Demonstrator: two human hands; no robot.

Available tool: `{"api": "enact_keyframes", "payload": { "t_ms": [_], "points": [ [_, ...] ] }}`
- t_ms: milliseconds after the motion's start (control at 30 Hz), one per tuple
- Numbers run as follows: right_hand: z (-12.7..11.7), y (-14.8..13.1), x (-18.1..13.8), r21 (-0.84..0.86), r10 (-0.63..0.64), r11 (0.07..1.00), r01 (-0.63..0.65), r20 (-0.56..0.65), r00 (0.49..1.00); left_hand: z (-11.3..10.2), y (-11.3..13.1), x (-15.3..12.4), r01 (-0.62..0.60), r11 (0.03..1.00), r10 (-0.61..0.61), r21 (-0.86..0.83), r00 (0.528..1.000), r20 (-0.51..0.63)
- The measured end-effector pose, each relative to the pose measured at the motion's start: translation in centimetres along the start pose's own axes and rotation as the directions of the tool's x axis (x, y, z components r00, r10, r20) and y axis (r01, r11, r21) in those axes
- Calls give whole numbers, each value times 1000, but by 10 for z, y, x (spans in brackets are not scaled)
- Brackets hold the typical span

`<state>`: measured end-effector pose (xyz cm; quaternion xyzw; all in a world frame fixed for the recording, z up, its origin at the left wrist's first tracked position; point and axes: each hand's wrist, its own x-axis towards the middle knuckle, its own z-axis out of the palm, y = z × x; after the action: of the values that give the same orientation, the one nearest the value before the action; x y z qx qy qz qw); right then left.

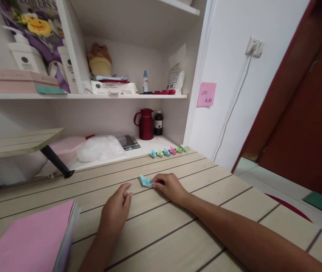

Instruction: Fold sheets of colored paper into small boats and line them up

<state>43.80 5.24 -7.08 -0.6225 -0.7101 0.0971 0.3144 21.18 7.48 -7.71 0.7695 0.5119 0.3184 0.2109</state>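
My right hand (171, 187) pinches a light blue folded paper boat (145, 181) by its right end, on or just over the wooden tabletop. Left of the boat, my left hand (116, 208) holds nothing; its index finger and thumb are apart and the other fingers curl loosely. Farther back, near the shelf edge, stands a row of several small paper boats in blue, green and pink, with a pink boat (173, 150) among them. A stack of coloured paper (33, 236), pink sheet on top, lies at the front left.
A small raised stand (19, 142) with dark legs is on the left. The white shelf unit behind holds a red thermos jug (146, 124), a dark bottle (158, 123) and a white plastic bag (100, 148). The table's right edge (280, 204) drops to the floor.
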Motion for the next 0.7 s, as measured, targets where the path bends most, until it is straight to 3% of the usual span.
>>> {"api": "enact_keyframes", "payload": {
  "t_ms": [333,700],
  "points": [
    [15,10,77,-310,115,941,-133,-78,990,5,-4,6,63,998,-61,-30,997,38],
    [17,39,115,-363,206,899,-246,-146,968,3,4,6,96,994,-97,50,995,17]
  ]
}}
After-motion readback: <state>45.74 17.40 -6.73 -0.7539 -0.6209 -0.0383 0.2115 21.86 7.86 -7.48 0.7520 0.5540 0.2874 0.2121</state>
